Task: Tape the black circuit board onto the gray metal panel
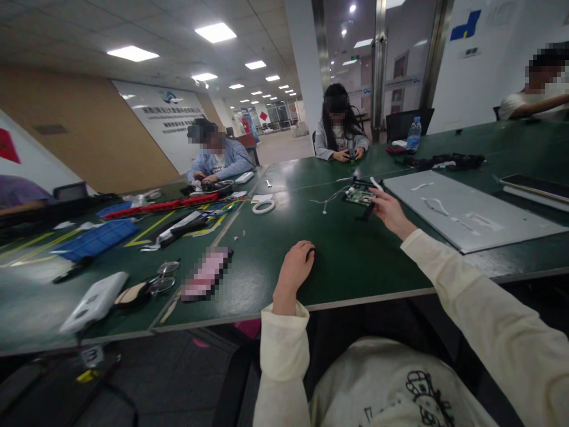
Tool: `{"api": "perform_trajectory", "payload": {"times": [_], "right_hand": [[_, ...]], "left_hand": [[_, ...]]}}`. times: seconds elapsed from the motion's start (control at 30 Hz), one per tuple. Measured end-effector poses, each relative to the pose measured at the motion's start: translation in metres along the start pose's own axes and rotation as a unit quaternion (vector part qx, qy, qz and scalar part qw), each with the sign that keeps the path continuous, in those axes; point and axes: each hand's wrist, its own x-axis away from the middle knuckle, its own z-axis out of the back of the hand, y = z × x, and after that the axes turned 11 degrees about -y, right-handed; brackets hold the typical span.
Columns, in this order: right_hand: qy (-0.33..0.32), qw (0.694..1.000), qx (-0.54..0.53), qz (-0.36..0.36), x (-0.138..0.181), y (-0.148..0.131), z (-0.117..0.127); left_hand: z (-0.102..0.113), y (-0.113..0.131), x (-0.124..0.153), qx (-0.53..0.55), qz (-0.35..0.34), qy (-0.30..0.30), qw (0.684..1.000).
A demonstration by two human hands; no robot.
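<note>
My left hand (297, 268) rests on the green table (347, 255) near its front edge, fingers curled over a small dark object I cannot make out. My right hand (387, 209) reaches forward to a green circuit board (359, 194) in a black frame, its fingers pinched on a thin white strip at the board's right edge. White wires (331, 198) trail left from the board. A short black part stands just under my right hand.
A grey panel (462, 210) with white strips lies to the right. A phone (207, 274), glasses (162, 277), a white device (95, 301), a tape roll (264, 206) and a blue tray (95, 238) sit left. Other people sit across the table.
</note>
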Motion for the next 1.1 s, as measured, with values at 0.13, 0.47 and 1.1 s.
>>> {"api": "perform_trajectory", "payload": {"times": [0.13, 0.47, 1.1], "right_hand": [[-0.112, 0.988, 0.036, -0.099, 0.016, 0.014, -0.025], [-0.168, 0.966, 0.084, -0.18, 0.029, 0.01, -0.028], [-0.077, 0.966, 0.204, -0.139, 0.008, 0.027, -0.026]], "left_hand": [[0.0, 0.0, -0.001, 0.012, -0.003, 0.014, 1.0], [0.006, 0.006, -0.001, 0.022, -0.011, 0.036, 0.999], [0.015, 0.071, -0.088, -0.082, -0.082, -0.016, 0.993]]}}
